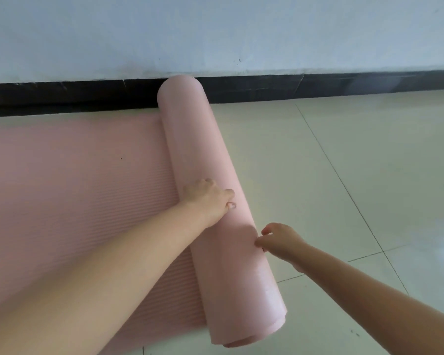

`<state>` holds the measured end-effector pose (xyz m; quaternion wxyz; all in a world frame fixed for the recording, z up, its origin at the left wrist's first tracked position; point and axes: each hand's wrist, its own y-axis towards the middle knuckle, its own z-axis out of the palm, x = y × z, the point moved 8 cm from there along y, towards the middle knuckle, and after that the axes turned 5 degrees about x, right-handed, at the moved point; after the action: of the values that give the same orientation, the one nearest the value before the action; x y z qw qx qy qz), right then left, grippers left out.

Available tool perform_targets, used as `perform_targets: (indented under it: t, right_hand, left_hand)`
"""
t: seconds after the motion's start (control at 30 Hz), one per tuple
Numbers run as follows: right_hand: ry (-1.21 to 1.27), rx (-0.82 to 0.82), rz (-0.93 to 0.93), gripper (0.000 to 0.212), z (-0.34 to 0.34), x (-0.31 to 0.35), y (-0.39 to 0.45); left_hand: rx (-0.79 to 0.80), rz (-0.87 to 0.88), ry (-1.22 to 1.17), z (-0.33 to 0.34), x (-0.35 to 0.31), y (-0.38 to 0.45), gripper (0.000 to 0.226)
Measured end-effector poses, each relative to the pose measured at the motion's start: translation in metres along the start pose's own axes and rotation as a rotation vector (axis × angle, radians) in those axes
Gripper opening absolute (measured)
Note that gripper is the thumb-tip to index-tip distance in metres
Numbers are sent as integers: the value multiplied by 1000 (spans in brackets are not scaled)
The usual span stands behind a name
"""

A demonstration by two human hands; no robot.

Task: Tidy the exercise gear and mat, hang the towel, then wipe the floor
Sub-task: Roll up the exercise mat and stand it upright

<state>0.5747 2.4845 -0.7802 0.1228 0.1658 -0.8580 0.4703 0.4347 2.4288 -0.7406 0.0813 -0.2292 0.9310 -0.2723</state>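
Your left hand's fingers (227,194) lie nearly straight over the top of the rolled part of the pink ribbed foam exercise mat (215,190), thumb tucked against its near side. They press down rather than grip, which looks meant to keep the coil tight. Your left hand (208,198) sits about the middle of the view, its forearm running off toward 7 o'clock across the flat part of the mat.

The fingers of your right hand (280,239) are loosely curled, their tips touching the roll's right flank at about 4 o'clock from the left hand. They hold nothing. This placement seems to steady the roll and push it leftward.

The roll runs from 12 o'clock, where its far end meets the black skirting board (62,94) under the pale wall (215,29), down to 5 o'clock. The unrolled stretch lies flat toward 9 o'clock on the glossy cream tiled floor (356,175). By my reading, rolling is partway done.
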Motion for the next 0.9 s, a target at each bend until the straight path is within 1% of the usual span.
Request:
perform_targets:
  t: [0.1, 0.13, 0.17, 0.23, 0.27, 0.3, 0.37, 0.43, 0.47, 0.53, 0.67, 0.73, 0.8, 0.87, 0.9]
  right_hand:
    - [104, 7, 23, 51, 18, 11, -7]
    - [127, 31, 43, 51, 25, 12, -11]
    - [139, 60, 56, 45, 34, 15, -17]
    - [61, 100, 77, 17, 50, 25, -24]
    - [9, 110, 86, 15, 57, 29, -25]
    - [-42, 98, 76, 21, 61, 36, -26]
    - [-140, 31, 31, 30, 62, 49, -27]
    - [-170, -6, -12, 29, 62, 62, -31]
    - [-164, -5, -12, 30, 63, 63, -35]
    - [-162, 40, 22, 34, 74, 58, -43]
    - [-171, 157, 91, 51, 104, 50, -55]
    - [-178, 166, 78, 52, 108, 55, -56]
    - [-176, 193, 61, 48, 112, 63, -52]
    - [-234, 239, 16, 32, 123, 72, -43]
    - [-297, 217, -10, 25, 125, 78, -37]
  left_hand:
    - [-98, 111, 118, 2, 15, -13, 43]
    - [-102, 160, 149, 6, 18, -18, 45]
    - [-90, 197, 167, 12, 22, -22, 46]
    - [-81, 206, 162, 15, 40, -26, 47]
    - [-78, 195, 157, 12, 47, -25, 47]
    - [-73, 192, 167, 9, 51, -24, 47]
    - [-8, 208, 233, 6, 52, -20, 47]
    - [76, 214, 339, 8, 55, -16, 44]
    - [96, 212, 354, 8, 57, -16, 43]
    - [90, 208, 345, 8, 64, -20, 40]
    - [22, 275, 359, 16, 71, -35, 39]
    - [22, 235, 294, 22, 81, -41, 45]
    - [2, 171, 258, 23, 93, -47, 46]
    - [10, 122, 246, 29, 104, -54, 43]
    - [19, 99, 238, 34, 110, -59, 42]
